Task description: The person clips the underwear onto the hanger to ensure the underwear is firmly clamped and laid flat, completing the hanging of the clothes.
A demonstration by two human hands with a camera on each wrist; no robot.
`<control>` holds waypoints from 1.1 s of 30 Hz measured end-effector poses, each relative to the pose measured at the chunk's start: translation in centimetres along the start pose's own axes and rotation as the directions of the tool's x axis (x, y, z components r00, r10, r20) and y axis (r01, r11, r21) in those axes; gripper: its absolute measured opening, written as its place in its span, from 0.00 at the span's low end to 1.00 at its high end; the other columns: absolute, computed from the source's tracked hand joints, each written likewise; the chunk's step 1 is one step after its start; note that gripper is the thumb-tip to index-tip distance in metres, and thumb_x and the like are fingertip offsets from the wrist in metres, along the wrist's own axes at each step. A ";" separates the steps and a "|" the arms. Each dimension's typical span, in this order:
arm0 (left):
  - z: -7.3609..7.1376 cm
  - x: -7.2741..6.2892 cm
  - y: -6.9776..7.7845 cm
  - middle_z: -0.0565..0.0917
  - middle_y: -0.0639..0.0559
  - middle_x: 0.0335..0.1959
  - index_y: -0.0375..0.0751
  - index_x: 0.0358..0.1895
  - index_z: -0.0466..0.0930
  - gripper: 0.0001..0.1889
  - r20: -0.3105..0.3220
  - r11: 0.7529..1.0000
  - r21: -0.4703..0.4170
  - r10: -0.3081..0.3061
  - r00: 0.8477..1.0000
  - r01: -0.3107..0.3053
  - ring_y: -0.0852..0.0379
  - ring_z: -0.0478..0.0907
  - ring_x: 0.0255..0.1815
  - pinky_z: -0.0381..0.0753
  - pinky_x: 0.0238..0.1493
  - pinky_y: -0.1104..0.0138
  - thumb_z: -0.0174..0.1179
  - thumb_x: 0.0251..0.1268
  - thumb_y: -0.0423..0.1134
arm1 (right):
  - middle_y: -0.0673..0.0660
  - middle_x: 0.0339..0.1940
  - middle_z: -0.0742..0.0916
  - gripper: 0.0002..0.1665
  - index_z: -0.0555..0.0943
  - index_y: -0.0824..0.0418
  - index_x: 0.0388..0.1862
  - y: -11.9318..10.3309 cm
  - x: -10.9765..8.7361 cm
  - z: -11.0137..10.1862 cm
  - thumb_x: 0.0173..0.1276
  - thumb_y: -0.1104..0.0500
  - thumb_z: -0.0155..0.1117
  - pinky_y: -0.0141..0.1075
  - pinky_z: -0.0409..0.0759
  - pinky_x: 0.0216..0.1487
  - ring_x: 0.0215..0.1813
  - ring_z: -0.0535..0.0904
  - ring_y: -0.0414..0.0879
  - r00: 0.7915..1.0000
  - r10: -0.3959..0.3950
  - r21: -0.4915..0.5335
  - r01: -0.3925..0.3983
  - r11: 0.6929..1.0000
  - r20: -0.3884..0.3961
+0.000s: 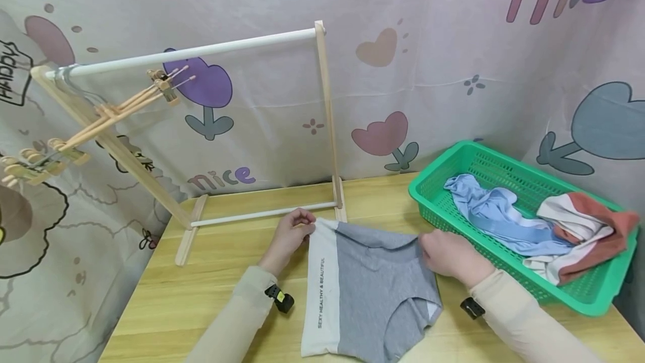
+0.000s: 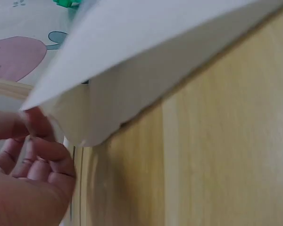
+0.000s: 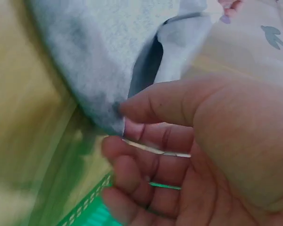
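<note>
A pair of grey underpants (image 1: 368,284) with a white printed side panel is spread over the table in front of me, waistband away from me. My left hand (image 1: 292,234) pinches the waistband's left corner, at the white panel. At the opposite corner, my right hand (image 1: 450,254) grips the grey end of the waistband between thumb and fingers. The left wrist view has the white panel (image 2: 146,42) lifted at an angle above the wood. In the right wrist view, the grey cloth (image 3: 85,61) runs up from the thumb and fingertips.
A green basket (image 1: 420,198) at the right holds blue underwear (image 1: 494,212) and rust-and-white underwear (image 1: 594,240). Behind my left hand stands a wooden rack with a white rail (image 1: 201,52). A wooden hanger with clips (image 1: 118,113) hangs at its left end. A printed curtain (image 1: 438,43) backs the table.
</note>
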State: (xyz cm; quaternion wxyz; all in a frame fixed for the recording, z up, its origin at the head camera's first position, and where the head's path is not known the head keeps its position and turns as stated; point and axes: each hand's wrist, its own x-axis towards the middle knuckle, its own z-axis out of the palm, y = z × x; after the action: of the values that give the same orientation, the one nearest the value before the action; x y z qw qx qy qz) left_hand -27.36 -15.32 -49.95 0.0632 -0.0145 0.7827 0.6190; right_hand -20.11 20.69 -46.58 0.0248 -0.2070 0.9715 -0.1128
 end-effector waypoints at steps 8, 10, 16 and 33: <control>-0.2 0.0 -0.5 0.75 0.57 0.21 0.36 0.53 0.80 0.14 0.094 0.990 0.133 -0.054 0.994 0.041 0.60 0.71 0.24 0.71 0.28 0.68 0.69 0.70 0.35 | 0.51 0.29 0.87 0.18 0.83 0.53 0.37 -1.9 3.5 2.0 0.56 0.57 0.86 0.43 0.78 0.22 0.28 0.83 0.49 0.971 -0.126 -0.140 0.098 0.985 -0.203; -0.2 0.2 -0.5 0.76 0.57 0.22 0.35 0.55 0.80 0.15 0.108 0.989 0.143 -0.041 0.993 0.026 0.60 0.69 0.24 0.69 0.28 0.68 0.70 0.69 0.35 | 0.50 0.30 0.86 0.22 0.83 0.51 0.39 -2.2 4.3 2.8 0.52 0.56 0.89 0.42 0.77 0.21 0.29 0.84 0.49 0.955 -0.186 -0.197 0.141 0.970 -0.232; 0.0 0.2 -0.5 0.80 0.53 0.32 0.33 0.56 0.80 0.19 0.116 0.999 0.048 -0.021 0.993 0.016 0.59 0.71 0.26 0.69 0.25 0.68 0.71 0.63 0.27 | 0.49 0.28 0.84 0.15 0.84 0.50 0.35 -2.5 5.9 4.6 0.55 0.61 0.83 0.41 0.76 0.19 0.29 0.83 0.49 0.893 -0.333 -0.304 0.241 0.922 -0.304; 0.5 0.7 -1.1 0.79 0.54 0.29 0.33 0.51 0.80 0.09 0.000 1.000 0.015 0.010 1.000 -0.010 0.59 0.74 0.28 0.74 0.28 0.69 0.64 0.77 0.34 | 0.57 0.31 0.92 0.15 0.77 0.60 0.57 -2.6 9.0 3.4 0.75 0.66 0.67 0.41 0.83 0.31 0.29 0.85 0.46 0.960 0.090 0.294 -0.008 0.956 -0.264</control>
State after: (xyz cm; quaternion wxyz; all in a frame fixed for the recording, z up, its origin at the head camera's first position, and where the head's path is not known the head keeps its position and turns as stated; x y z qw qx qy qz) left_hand -27.90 -15.05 -51.18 0.0604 -0.0100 0.7874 0.6134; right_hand -26.94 14.02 -49.31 -0.0775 -0.1592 0.9433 -0.2808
